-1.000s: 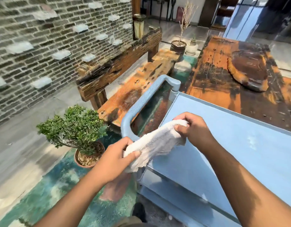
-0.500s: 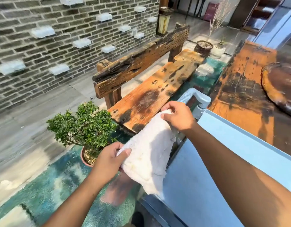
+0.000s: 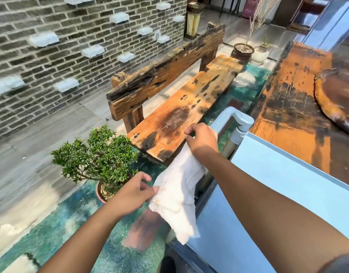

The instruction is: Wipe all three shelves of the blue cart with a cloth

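While the right hand point(image 3: 202, 140) pinches the top of the white cloth point(image 3: 179, 191) and the left hand point(image 3: 134, 192) pinches a low corner, it hangs just beside the blue cart point(image 3: 224, 239). A flat fold should wipe the top shelf point(image 3: 272, 184) best.

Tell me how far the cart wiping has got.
Done: nothing that shows; the top shelf bears no wipe marks I can make out. In hand: the cloth is held up beside the handle, not flat on the shelf, with the right hand gripping its upper end and the left hand pinching its lower edge. Left: seemingly all three shelves; the lower ones are mostly out of sight.
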